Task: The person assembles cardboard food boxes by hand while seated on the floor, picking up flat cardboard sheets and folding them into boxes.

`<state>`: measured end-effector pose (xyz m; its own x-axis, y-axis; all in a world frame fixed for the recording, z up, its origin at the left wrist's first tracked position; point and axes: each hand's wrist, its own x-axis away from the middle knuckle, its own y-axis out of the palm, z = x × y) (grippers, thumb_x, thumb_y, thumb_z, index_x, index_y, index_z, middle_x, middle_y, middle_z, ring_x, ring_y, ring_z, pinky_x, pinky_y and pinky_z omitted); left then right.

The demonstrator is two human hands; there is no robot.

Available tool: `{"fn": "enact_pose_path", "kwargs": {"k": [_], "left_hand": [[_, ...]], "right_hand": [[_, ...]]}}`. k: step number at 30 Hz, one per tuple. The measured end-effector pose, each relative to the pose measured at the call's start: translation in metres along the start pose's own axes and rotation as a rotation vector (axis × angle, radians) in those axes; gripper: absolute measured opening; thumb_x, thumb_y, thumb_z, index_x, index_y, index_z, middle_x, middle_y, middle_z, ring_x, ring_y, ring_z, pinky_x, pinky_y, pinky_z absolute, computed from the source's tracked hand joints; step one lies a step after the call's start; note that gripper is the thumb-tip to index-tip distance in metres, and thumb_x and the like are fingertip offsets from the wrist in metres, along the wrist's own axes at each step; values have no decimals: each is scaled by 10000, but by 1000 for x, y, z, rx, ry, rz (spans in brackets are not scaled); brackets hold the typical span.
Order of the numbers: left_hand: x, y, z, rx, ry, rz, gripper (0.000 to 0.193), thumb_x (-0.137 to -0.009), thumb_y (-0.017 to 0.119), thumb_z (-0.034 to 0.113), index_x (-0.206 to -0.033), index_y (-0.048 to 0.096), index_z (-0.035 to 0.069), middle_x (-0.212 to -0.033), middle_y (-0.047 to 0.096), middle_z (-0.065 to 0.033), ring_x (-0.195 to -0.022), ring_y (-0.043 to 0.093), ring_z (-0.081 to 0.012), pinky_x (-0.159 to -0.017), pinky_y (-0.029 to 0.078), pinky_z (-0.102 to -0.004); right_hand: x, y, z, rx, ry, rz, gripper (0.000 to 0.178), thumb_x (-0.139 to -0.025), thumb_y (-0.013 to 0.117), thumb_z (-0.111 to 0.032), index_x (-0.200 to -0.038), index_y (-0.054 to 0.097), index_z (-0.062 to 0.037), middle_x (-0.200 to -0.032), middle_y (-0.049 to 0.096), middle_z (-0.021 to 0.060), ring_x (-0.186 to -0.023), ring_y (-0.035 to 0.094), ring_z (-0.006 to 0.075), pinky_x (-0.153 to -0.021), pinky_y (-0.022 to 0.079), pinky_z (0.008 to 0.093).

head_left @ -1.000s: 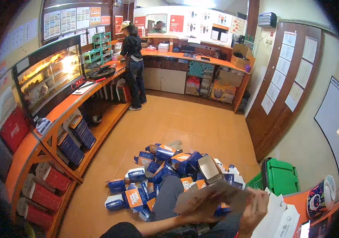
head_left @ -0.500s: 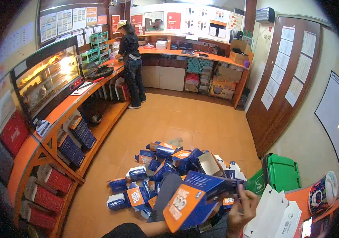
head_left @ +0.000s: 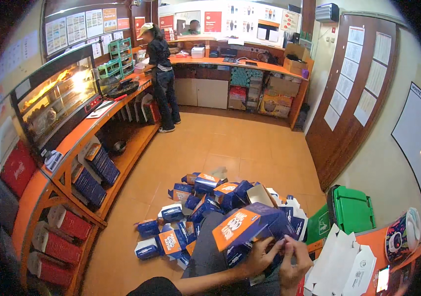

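Observation:
A blue and orange cardboard box (head_left: pixel 242 228) is tilted over my lap, its printed orange side turned up to the left. My left hand (head_left: pixel 260 257) is closed at the box's lower right end, with its thumb and fingers at the flaps. Close beside it, my right hand (head_left: pixel 295 265) pinches the dark blue flap edge at that same end. The fingertips of both hands almost meet, and part of the flap is hidden behind them. Beyond my knee, many similar folded boxes (head_left: pixel 171 241) lie in a heap on the floor.
White unfolded cartons (head_left: pixel 341 269) lie on an orange surface at right, near a patterned bucket (head_left: pixel 402 238) and a lit phone (head_left: pixel 383 279). A green bin (head_left: pixel 352 209) stands beside it. At the left counter (head_left: pixel 79 130), another person (head_left: pixel 161 74) stands by a heated display case (head_left: pixel 55 98).
The box has turned and tipped, so its flap end now faces my hands. My left hand has come out from beneath it to the flaps, beside my right hand.

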<state>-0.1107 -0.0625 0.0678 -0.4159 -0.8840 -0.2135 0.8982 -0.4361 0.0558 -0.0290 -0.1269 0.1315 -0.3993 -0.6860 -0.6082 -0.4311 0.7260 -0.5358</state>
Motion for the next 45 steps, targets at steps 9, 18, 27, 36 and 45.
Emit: {"fn": "enact_pose_path", "kwargs": {"k": [9,18,27,36,45], "left_hand": [[13,11,-35,-477,431,-398,390,-876,551,153,-1245,514,32,-1128,596,-239,-1085,563,-395,-899,467,-483],[26,-32,-43,-508,359,-300,263,-847,592,218,-1021,621,23,-1011,644,-197,-961,605,-393,-806,504,-464],[26,-22,-50,-639,290,-358,245,-820,638,223,-940,622,10,-909,643,-181,-836,606,-400,-756,494,-471],[-44,-3,-64,-912,212,-273,248,-793,684,229,-858,622,-3,-807,642,-166,-711,607,-407,-706,484,-478],[-49,33,-102,-775,297,-339,420,-791,647,95,-1175,554,-50,-1008,545,-213,-953,553,-373,-845,457,-429]], "right_hand": [[-12,-4,34,-327,158,186,398,-871,648,-276,-1070,627,68,-986,658,152,-940,635,210,-859,504,340],[0,-1,27,141,-293,229,270,-691,757,-69,-960,740,-51,-770,637,75,-681,638,222,-605,509,304],[29,19,52,-85,3,240,115,-730,749,-100,-786,663,-51,-709,629,55,-655,638,199,-590,508,316],[19,-32,119,351,293,121,269,-818,697,-258,-978,650,-47,-992,589,157,-970,550,327,-813,455,431],[54,-89,201,385,857,-118,450,-746,757,-341,-1039,628,-24,-1092,542,205,-973,580,333,-822,501,395]]}}
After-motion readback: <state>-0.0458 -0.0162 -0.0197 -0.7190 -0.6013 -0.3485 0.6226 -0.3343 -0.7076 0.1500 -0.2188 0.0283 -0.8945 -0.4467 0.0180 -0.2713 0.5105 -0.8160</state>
